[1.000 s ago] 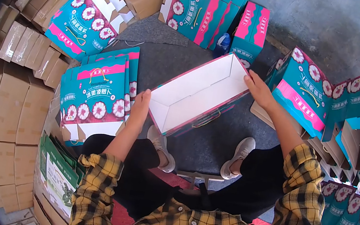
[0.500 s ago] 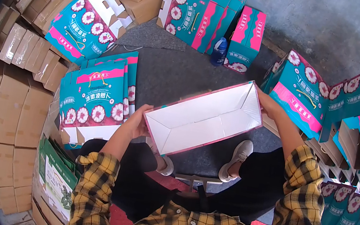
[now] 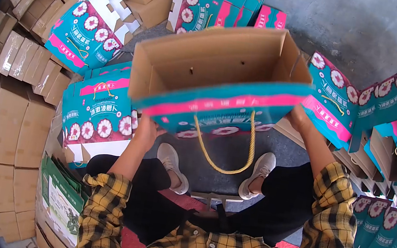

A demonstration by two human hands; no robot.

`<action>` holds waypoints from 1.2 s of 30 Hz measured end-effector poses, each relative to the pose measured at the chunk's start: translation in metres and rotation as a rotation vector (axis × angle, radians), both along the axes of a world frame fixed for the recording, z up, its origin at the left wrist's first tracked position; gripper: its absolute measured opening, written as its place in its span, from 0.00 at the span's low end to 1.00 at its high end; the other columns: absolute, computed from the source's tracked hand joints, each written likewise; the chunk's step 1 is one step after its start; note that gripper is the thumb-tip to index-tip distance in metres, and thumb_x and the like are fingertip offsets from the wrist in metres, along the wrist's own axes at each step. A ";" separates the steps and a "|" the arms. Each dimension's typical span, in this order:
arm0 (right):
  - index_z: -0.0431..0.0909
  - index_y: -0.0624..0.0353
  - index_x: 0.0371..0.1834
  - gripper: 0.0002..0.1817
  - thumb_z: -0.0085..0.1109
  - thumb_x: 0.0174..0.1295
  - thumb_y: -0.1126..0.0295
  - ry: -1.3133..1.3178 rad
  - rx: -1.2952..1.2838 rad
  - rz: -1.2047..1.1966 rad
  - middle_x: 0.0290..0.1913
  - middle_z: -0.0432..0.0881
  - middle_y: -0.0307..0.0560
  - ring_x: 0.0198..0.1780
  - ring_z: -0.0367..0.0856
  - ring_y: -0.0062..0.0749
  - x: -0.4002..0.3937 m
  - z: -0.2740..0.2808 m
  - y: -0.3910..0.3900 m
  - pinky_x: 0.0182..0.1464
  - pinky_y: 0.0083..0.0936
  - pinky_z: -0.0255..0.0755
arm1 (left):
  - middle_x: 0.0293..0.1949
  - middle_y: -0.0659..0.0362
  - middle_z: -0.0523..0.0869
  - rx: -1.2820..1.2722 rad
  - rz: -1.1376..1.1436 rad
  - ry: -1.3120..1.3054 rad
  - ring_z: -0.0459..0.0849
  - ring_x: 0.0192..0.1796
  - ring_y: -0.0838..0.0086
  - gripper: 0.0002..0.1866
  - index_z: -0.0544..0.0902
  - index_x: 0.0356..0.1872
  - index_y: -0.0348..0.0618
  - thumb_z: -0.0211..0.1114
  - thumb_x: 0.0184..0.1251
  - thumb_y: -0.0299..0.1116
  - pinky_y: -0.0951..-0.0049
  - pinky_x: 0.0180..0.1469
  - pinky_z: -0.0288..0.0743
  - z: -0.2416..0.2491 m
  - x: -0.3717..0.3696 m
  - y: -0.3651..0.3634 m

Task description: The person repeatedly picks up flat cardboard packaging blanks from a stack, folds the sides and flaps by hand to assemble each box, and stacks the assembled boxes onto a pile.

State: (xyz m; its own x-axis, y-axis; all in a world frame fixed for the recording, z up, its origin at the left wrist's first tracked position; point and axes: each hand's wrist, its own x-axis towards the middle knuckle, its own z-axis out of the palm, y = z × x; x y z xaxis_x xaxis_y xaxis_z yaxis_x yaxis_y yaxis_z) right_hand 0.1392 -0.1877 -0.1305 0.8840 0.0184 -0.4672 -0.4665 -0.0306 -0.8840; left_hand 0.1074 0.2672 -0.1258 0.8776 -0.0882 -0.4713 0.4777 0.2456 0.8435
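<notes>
Between my two hands is a teal and pink cardboard gift box [image 3: 222, 102], held up over my feet. Its open mouth faces up and toward me, showing a bare brown inside. A gold rope handle [image 3: 220, 169] hangs in a loop from the near side. My left hand [image 3: 148, 129] grips the lower left end, fingers partly hidden beneath it. At the lower right end my right hand [image 3: 300, 120] holds on, its fingertips out of sight behind the box. Left of my left hand lies a stack of flattened gift boxes [image 3: 99, 113].
Brown cartons [image 3: 7, 119] are piled along the left. More printed boxes [image 3: 330, 93] stand at the right, and others [image 3: 228, 4] lie at the back. Green packages [image 3: 61, 201] sit by my left elbow. My shoes [image 3: 171, 164] rest on the dark floor below the box.
The gift box has been turned over in my hands: its white-lined base faced me before, and now the open brown inside and rope handle show. It also sits farther from me.
</notes>
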 end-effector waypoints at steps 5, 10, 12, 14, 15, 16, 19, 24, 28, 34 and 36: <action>0.70 0.50 0.63 0.29 0.55 0.64 0.47 -0.025 0.214 -0.115 0.58 0.77 0.42 0.57 0.75 0.33 -0.030 -0.012 -0.004 0.58 0.38 0.70 | 0.65 0.52 0.69 0.044 -0.094 0.079 0.69 0.66 0.56 0.32 0.66 0.65 0.47 0.47 0.70 0.61 0.42 0.61 0.65 -0.040 -0.012 0.013; 0.71 0.53 0.63 0.25 0.55 0.66 0.55 0.231 0.059 0.187 0.52 0.79 0.42 0.54 0.77 0.32 -0.025 -0.024 -0.011 0.54 0.36 0.71 | 0.55 0.55 0.79 0.061 -0.023 0.139 0.79 0.57 0.64 0.22 0.72 0.60 0.45 0.54 0.70 0.44 0.62 0.54 0.75 -0.048 -0.006 0.010; 0.74 0.56 0.58 0.20 0.51 0.66 0.60 0.226 -0.198 0.148 0.46 0.80 0.41 0.49 0.78 0.32 -0.031 -0.022 -0.003 0.50 0.34 0.72 | 0.53 0.57 0.81 0.308 -0.117 0.050 0.81 0.53 0.69 0.22 0.72 0.62 0.42 0.55 0.69 0.39 0.70 0.52 0.75 -0.048 -0.013 0.003; 0.75 0.58 0.56 0.18 0.49 0.66 0.62 0.166 -0.251 0.168 0.45 0.80 0.44 0.49 0.79 0.36 -0.025 -0.028 0.002 0.50 0.37 0.72 | 0.51 0.57 0.82 0.437 -0.195 -0.155 0.81 0.51 0.71 0.22 0.72 0.62 0.39 0.53 0.69 0.36 0.70 0.51 0.74 -0.053 -0.007 -0.002; 0.76 0.60 0.53 0.17 0.47 0.66 0.64 0.109 -0.301 0.192 0.44 0.81 0.47 0.48 0.80 0.40 -0.021 -0.027 0.005 0.49 0.39 0.73 | 0.52 0.55 0.81 0.638 -0.268 -0.180 0.78 0.55 0.70 0.23 0.74 0.62 0.38 0.52 0.72 0.40 0.70 0.55 0.71 -0.051 -0.002 -0.005; 0.76 0.60 0.53 0.17 0.47 0.66 0.64 0.104 -0.301 0.190 0.44 0.81 0.47 0.48 0.80 0.40 -0.017 -0.026 0.009 0.49 0.39 0.73 | 0.52 0.55 0.81 0.640 -0.268 -0.185 0.78 0.55 0.70 0.23 0.74 0.62 0.38 0.52 0.72 0.40 0.70 0.55 0.71 -0.049 0.001 -0.009; 0.77 0.62 0.49 0.16 0.45 0.66 0.66 -0.541 -1.018 0.399 0.45 0.80 0.55 0.49 0.79 0.50 -0.014 -0.016 0.029 0.50 0.44 0.73 | 0.54 0.48 0.80 0.819 -0.325 -0.404 0.75 0.60 0.62 0.28 0.77 0.58 0.36 0.52 0.73 0.51 0.68 0.64 0.64 -0.035 0.001 -0.021; 0.78 0.62 0.49 0.21 0.43 0.67 0.57 -0.387 -0.955 0.776 0.47 0.79 0.61 0.51 0.77 0.55 -0.016 0.029 0.073 0.53 0.46 0.71 | 0.54 0.40 0.79 0.845 -0.453 -0.312 0.76 0.59 0.53 0.32 0.79 0.53 0.32 0.56 0.67 0.56 0.62 0.63 0.66 -0.019 0.001 -0.037; 0.78 0.62 0.50 0.25 0.45 0.66 0.52 -0.257 -1.037 0.861 0.52 0.79 0.61 0.53 0.78 0.54 -0.008 0.007 0.076 0.56 0.44 0.71 | 0.57 0.38 0.76 0.970 -0.512 -0.397 0.73 0.62 0.49 0.35 0.78 0.53 0.30 0.61 0.60 0.56 0.60 0.65 0.63 -0.028 -0.003 -0.034; 0.78 0.63 0.54 0.24 0.55 0.60 0.58 -0.174 -1.077 1.038 0.52 0.80 0.62 0.54 0.79 0.53 0.004 0.012 0.077 0.57 0.44 0.70 | 0.60 0.37 0.73 0.935 -0.552 -0.330 0.68 0.66 0.48 0.30 0.76 0.55 0.29 0.59 0.57 0.44 0.59 0.68 0.61 -0.029 -0.002 -0.031; 0.82 0.62 0.45 0.16 0.57 0.55 0.67 -0.046 -1.393 1.307 0.48 0.82 0.59 0.48 0.83 0.50 0.001 0.025 0.089 0.53 0.44 0.73 | 0.59 0.36 0.74 0.924 -0.536 -0.315 0.68 0.66 0.48 0.29 0.75 0.55 0.29 0.58 0.56 0.42 0.59 0.68 0.60 -0.026 -0.003 -0.030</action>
